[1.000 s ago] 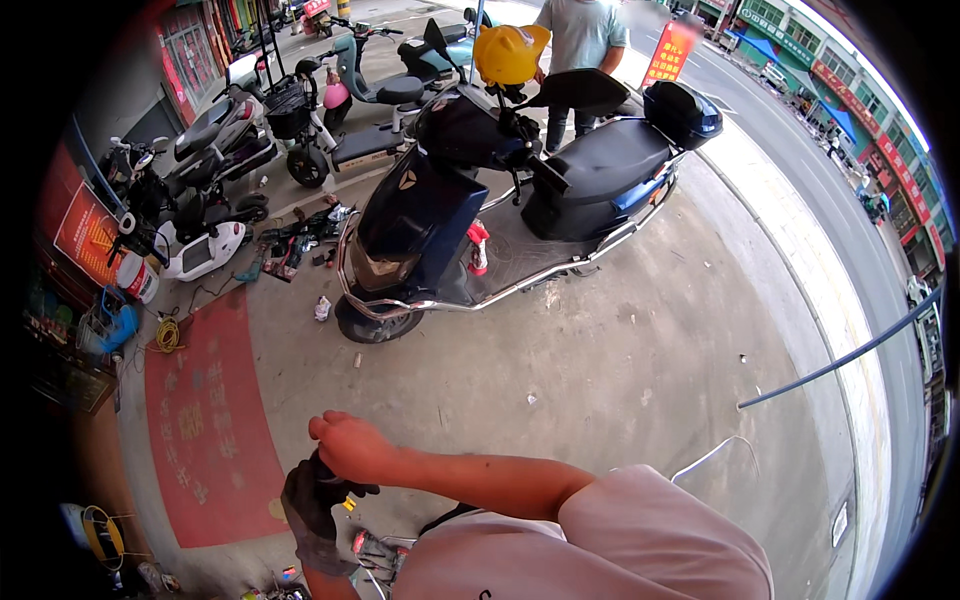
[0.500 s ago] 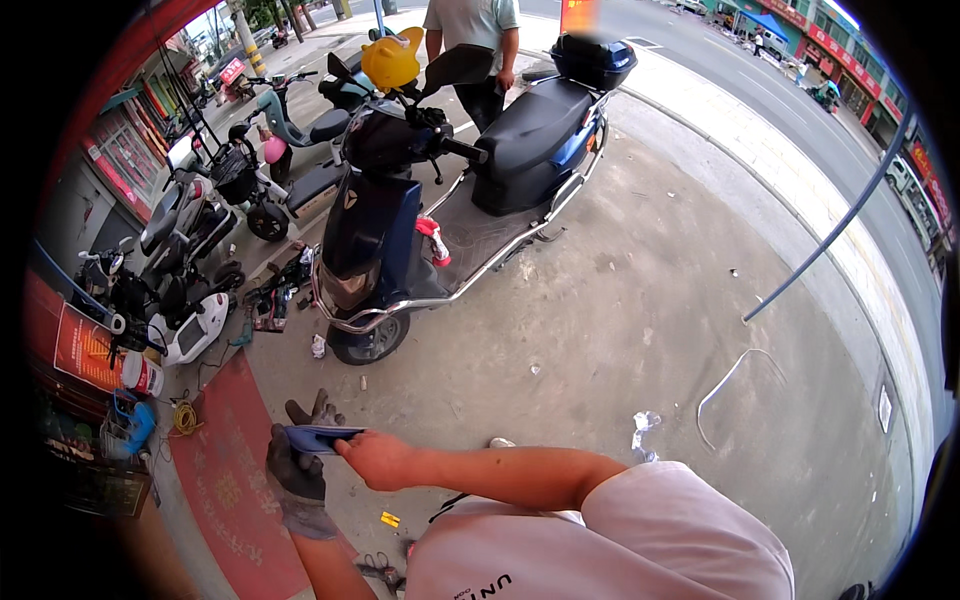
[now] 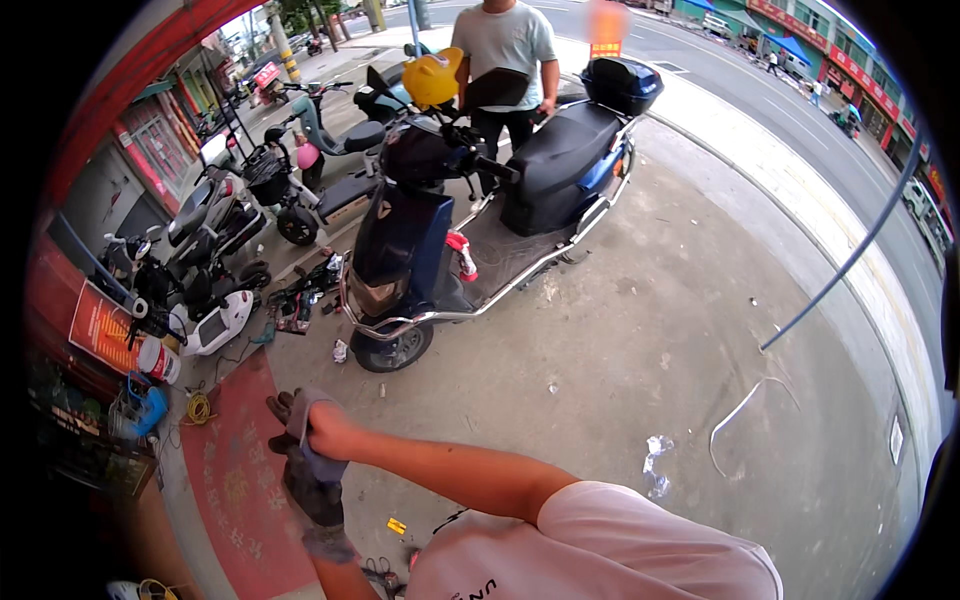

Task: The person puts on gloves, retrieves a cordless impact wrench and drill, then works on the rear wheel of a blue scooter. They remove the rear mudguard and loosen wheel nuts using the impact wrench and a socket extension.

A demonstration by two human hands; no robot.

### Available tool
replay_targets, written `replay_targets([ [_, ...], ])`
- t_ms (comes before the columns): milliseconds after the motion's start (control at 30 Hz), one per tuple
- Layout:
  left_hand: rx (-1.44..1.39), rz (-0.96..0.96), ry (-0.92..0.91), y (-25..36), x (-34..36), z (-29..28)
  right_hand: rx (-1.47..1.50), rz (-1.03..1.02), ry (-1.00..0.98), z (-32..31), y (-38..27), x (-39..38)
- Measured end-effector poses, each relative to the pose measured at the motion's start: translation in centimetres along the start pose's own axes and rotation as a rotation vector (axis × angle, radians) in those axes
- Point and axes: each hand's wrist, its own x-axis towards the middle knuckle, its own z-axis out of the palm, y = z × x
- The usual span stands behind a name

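My left hand [image 3: 298, 460], in a dark grey glove, is raised at the lower left with fingers stretched apart. My bare right hand [image 3: 331, 428] is closed on a grey-blue piece of fabric [image 3: 318, 462], perhaps a glove, held upright against the left hand. Where the two overlap, details are hidden. Beyond them stands a dark blue scooter [image 3: 400, 250] with a chrome guard rail, a yellow helmet [image 3: 432, 78] at its handlebar and a red and white cloth [image 3: 462, 255] on its footboard.
A person [image 3: 500, 45] stands behind the scooter. Other scooters [image 3: 215, 320], loose parts [image 3: 300, 300], a bucket [image 3: 158, 360] and coiled yellow hose [image 3: 198, 408] line the left. A red mat [image 3: 240, 530] lies beside me. A slanted pipe [image 3: 840, 260] is at right, before the road.
Over the last second, the fabric between my hands has swung from lying crosswise to upright. My right hand has moved left and up from half a second ago. The view has shifted slightly.
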Motion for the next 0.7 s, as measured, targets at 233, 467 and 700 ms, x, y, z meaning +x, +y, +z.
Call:
replay_targets([
  [233,0.077,-0.051,0.019,5.7,-1.4,0.4,-0.435,-0.137,-0.419,2.1,0.3,2.4],
  [467,0.119,-0.157,0.032,6.1,-4.2,-0.2,0.906,0.531,-0.830,3.9,1.2,-0.1],
  [700,-0.122,-0.428,0.106,5.3,-5.1,0.6,-0.298,0.146,-0.517,8.3,-0.6,0.7],
])
